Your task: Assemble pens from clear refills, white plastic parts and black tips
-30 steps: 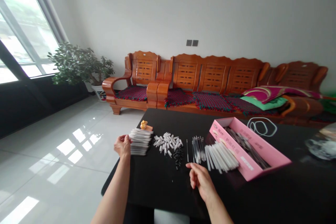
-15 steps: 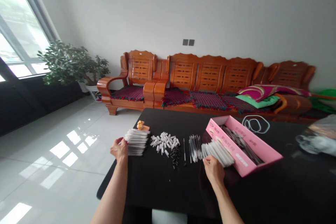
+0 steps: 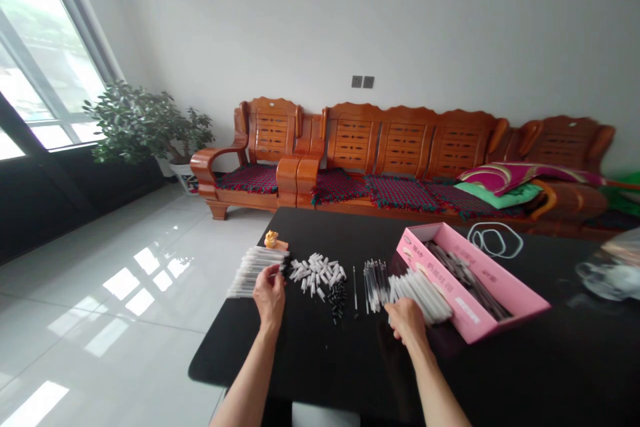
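My left hand [image 3: 270,297] is over the right end of a stack of white pens [image 3: 253,270], its fingers loosely bent and apart; I see nothing held. My right hand [image 3: 407,321] is closed at the near end of a pile of clear white pen barrels [image 3: 423,297], thumb and fingers pinched on a barrel that is mostly hidden. Between the hands lie white pen caps [image 3: 317,272], small black plugs [image 3: 339,301] and a bundle of dark-inked refills [image 3: 376,283]. One single refill [image 3: 355,287] lies apart, left of the bundle.
A pink open box [image 3: 470,280] with dark strips inside stands right of the barrels. Behind it are white loops [image 3: 493,240], and a plastic bag [image 3: 613,270] lies far right. A small yellow figure [image 3: 271,239] sits behind the pens. A wooden sofa [image 3: 350,140] stands beyond the black table [image 3: 300,360].
My left hand has moved right, from the left end of the pen stack to its right end. My right hand has stayed at the barrels, its fingers curling in more. The view has shifted slightly.
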The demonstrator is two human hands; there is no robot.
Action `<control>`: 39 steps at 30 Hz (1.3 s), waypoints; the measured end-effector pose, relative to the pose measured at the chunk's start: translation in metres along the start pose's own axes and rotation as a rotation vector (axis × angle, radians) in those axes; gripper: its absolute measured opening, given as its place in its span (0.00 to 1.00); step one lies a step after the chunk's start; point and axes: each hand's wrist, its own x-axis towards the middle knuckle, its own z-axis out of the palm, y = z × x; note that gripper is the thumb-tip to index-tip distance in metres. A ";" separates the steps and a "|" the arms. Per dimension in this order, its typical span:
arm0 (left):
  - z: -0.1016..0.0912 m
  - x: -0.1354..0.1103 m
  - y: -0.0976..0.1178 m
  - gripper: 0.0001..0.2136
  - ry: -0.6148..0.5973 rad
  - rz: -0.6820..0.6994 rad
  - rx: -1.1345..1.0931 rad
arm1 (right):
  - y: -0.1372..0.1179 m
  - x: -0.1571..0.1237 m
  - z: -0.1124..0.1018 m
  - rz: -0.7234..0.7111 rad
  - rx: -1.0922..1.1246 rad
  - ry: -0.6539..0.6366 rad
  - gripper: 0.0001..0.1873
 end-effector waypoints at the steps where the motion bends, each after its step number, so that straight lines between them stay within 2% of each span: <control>1: 0.008 -0.011 0.002 0.13 -0.045 0.033 -0.029 | -0.002 -0.004 0.004 0.022 0.145 -0.033 0.13; 3: 0.025 -0.034 0.008 0.11 -0.162 0.140 -0.028 | -0.006 -0.011 0.012 -0.003 0.439 -0.057 0.11; 5: 0.041 -0.055 0.015 0.08 -0.303 0.255 0.025 | -0.008 -0.018 0.020 -0.054 0.631 -0.044 0.09; 8: 0.062 -0.079 0.030 0.06 -0.493 0.336 0.160 | -0.007 -0.023 0.027 -0.094 0.755 -0.043 0.09; 10: 0.075 -0.088 0.039 0.06 -0.536 0.397 0.267 | -0.005 -0.023 0.029 -0.095 0.798 -0.059 0.10; 13: 0.093 -0.093 0.050 0.04 -0.525 0.493 0.444 | -0.001 -0.022 0.029 -0.093 0.821 -0.080 0.10; 17: 0.111 -0.093 0.056 0.10 -0.542 0.581 0.587 | 0.002 -0.022 0.027 -0.117 0.811 -0.107 0.11; 21: 0.121 -0.093 0.051 0.13 -0.557 0.561 0.612 | 0.003 -0.024 0.027 -0.129 0.833 -0.135 0.12; 30: 0.135 -0.089 0.044 0.15 -0.468 0.485 0.569 | 0.002 -0.026 0.025 -0.142 0.895 -0.153 0.14; 33: 0.134 -0.085 0.048 0.15 -0.390 0.450 0.546 | 0.004 -0.026 0.025 -0.151 0.917 -0.159 0.14; 36: 0.123 -0.075 0.054 0.12 -0.342 0.408 0.460 | 0.006 -0.026 0.026 -0.169 0.953 -0.158 0.14; 39: 0.103 -0.062 0.056 0.08 -0.374 0.246 0.370 | 0.008 -0.025 0.026 -0.163 0.987 -0.158 0.15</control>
